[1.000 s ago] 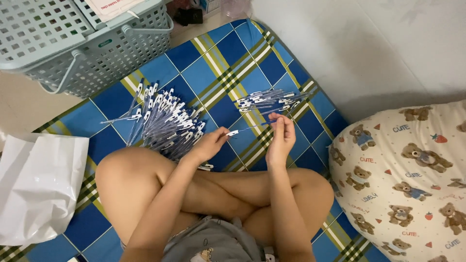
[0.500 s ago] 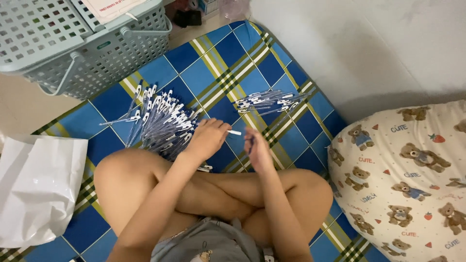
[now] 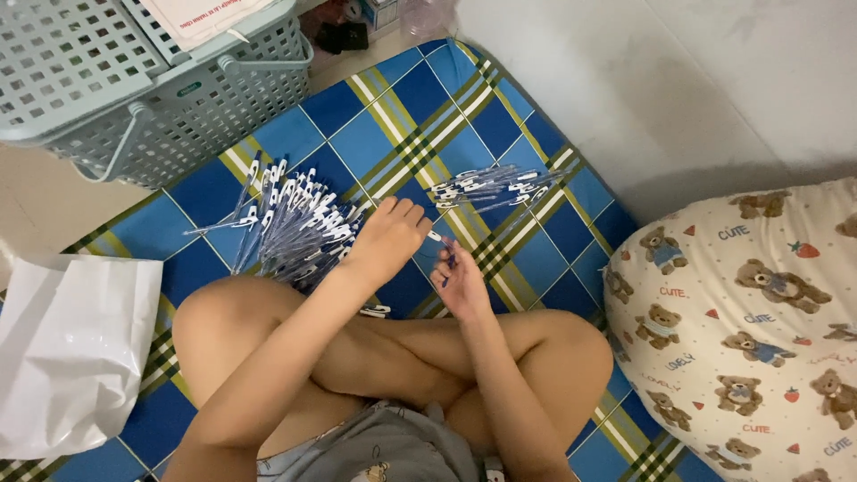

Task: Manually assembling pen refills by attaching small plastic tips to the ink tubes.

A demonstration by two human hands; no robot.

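Between the two hands a thin blue pen with a white cap (image 3: 440,243) is pinched: the left hand (image 3: 386,239) closes its fingers on the capped end, and the right hand (image 3: 462,284) grips the barrel just beside it, above the crossed legs. Left of them lies a big heap of blue pens (image 3: 290,223); a smaller bundle of pens (image 3: 491,186) lies beyond on the blue checked mat (image 3: 357,134). A grey plastic lattice basket (image 3: 134,80) holds a white printed sheet (image 3: 201,16); a white plastic bag (image 3: 67,348) lies at left.

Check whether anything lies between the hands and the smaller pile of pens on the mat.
Nothing visible does. The left hand and right hand hold a pen; only bare checked mat separates them from the smaller pile.
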